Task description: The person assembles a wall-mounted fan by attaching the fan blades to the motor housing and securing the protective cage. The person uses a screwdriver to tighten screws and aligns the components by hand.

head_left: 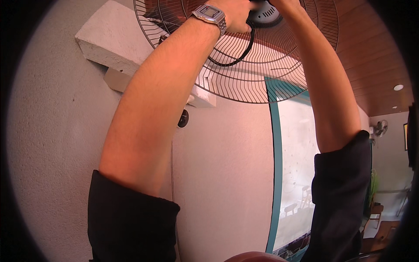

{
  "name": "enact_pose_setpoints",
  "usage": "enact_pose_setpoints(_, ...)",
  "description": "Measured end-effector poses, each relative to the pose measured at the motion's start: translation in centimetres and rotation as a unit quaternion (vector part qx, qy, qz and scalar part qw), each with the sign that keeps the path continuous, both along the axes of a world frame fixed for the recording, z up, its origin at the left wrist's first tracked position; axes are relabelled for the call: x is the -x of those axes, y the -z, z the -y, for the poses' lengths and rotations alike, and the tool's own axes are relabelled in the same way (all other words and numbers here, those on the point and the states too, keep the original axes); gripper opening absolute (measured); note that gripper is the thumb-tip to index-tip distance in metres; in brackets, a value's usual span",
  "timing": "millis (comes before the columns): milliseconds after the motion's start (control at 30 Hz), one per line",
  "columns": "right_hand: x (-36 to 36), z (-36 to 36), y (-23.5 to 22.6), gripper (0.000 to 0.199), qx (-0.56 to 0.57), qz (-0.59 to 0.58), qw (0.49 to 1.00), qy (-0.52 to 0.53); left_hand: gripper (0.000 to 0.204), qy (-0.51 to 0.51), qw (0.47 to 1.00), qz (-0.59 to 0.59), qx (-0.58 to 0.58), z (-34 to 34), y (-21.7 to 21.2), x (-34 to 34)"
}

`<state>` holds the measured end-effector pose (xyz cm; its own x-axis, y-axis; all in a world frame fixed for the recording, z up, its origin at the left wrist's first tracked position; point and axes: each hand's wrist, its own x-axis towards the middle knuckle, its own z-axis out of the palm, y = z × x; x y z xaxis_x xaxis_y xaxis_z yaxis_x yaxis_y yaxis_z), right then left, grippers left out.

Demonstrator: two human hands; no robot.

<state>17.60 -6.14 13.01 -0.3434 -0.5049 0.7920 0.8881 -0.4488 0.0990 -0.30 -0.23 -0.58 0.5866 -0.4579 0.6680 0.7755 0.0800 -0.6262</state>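
Overhead is a fan with a round dark wire cage point(244, 97). At its middle is a grey motor housing point(267, 16) with vent slots. My left hand point(233, 15), a silver digital watch point(210, 14) on its wrist, reaches up to the left side of the housing. Its thumb shows near a black cable point(249, 46), while its fingertips are blurred against something dark. My right hand point(287, 5) is at the upper right of the housing, its fingers cut off by the top edge. Whether either hand grips something cannot be made out.
A pale concrete beam point(111, 37) juts from the textured wall point(56, 131) at the left. Below the cage is a small round black fixture point(183, 118). A teal-framed window point(274, 174) stands behind my right arm. Farther right are another wall fan point(381, 128) and a wooden ceiling point(371, 52).
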Motion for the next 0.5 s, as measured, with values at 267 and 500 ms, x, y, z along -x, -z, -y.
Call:
enact_pose_setpoints(267,0.3,-2.0,2.4,0.025,-0.028,0.047,0.994,0.097,0.082,-0.018,1.000,0.002,0.011,-0.1,0.2,0.6)
enact_pose_setpoints(500,0.7,-1.8,2.8,0.025,0.023,0.026,0.994,0.100,0.084,-0.036,0.999,0.014,0.015,-0.6,-0.3,0.3)
